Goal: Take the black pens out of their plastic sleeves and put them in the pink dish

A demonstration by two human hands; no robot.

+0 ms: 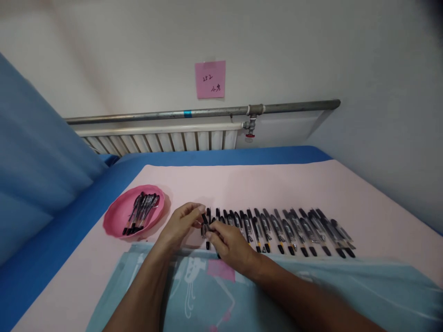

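My left hand point(184, 222) is closed, its thumb and fingertips pinching the black end of a pen point(205, 219). From the other side my right hand point(231, 244) comes close against it, fingers curled on the same pen's lower part, most of which they hide. Under and to the right of my hands lies a long row of pens point(275, 226) with clear barrels and black ends, side by side and slightly slanted. Several more pens point(141, 210) lie bunched in a pink dish point(112, 220) left of my left hand.
A pale pink sheet point(263, 182) covers the surface, with a blue edge point(214, 157) behind. Light blue patterned cloth point(187, 286) lies in front, under my forearms. A radiator point(180, 138), metal pipe point(145, 116) and red-handled valve point(250, 133) line the wall. Blue fabric point(38, 157) hangs left.
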